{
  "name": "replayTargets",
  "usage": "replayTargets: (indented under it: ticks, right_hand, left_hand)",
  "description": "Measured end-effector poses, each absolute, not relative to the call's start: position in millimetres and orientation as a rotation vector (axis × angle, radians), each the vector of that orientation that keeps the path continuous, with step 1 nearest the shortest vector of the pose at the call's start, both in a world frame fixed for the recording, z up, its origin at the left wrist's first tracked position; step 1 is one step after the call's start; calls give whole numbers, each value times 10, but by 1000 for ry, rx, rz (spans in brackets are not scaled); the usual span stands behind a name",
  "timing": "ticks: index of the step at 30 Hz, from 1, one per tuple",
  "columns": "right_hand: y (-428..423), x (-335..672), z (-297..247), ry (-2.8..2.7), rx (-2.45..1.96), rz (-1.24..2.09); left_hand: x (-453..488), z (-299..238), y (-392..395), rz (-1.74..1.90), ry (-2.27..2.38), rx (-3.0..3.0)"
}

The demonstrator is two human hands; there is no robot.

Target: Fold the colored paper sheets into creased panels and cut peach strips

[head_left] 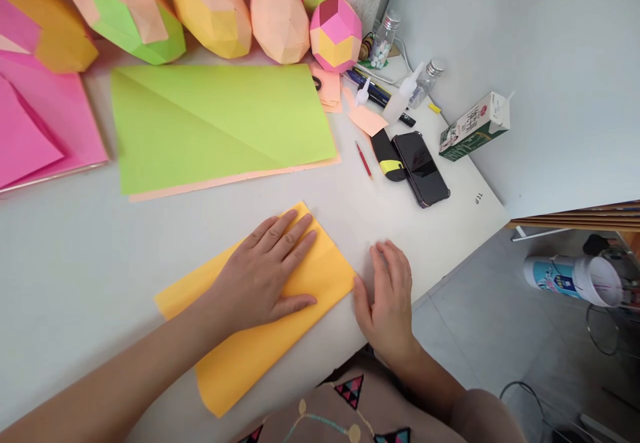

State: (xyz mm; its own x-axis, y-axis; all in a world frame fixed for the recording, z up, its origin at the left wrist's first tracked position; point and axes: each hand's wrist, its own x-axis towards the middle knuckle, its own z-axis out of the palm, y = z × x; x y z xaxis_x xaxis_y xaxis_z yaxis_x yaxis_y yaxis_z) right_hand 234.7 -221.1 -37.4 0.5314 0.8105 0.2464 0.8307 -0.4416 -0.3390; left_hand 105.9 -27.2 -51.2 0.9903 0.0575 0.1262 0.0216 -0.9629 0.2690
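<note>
Because the left hand (267, 266) lies flat across it, the orange paper (255, 353) stays down on the table (65, 256), close to the edge nearest the person. It sits at a slant, and its near side looks rounded, as if the sheet is doubled over there; the palm's weight probably keeps the layers from slipping. The left fingers point toward the far corner, slightly spread, with the thumb set apart, pressing rather than pinching.

At the right corner, the right hand (387, 296) rests on its side, fingers bent and close together, the thumb at the paper's tip. It seems to steady that corner, though I cannot tell whether it pinches the paper or only touches it.

Beyond, a green sheet (225, 123) lies over a peach sheet (200, 184), and pink paper (75, 123) sits to the left, all apart from the orange paper, which leaves the hands room. Paper shapes (280, 20) crowd the back. To the right, a red pen (364, 160), a black-and-yellow tool (387, 156) and a phone (421, 166) lie within reach, with a squeeze bottle (400, 100) and a carton (475, 126) farther off.
</note>
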Motion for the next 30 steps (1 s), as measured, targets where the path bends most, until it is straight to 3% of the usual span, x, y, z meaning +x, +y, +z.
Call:
replayTargets:
  ticks: [30]
  right_hand:
    - [-2205,2360,-336,-1380,-2361,-14]
  left_hand:
    - [1054,-523,-274,205,72,2900]
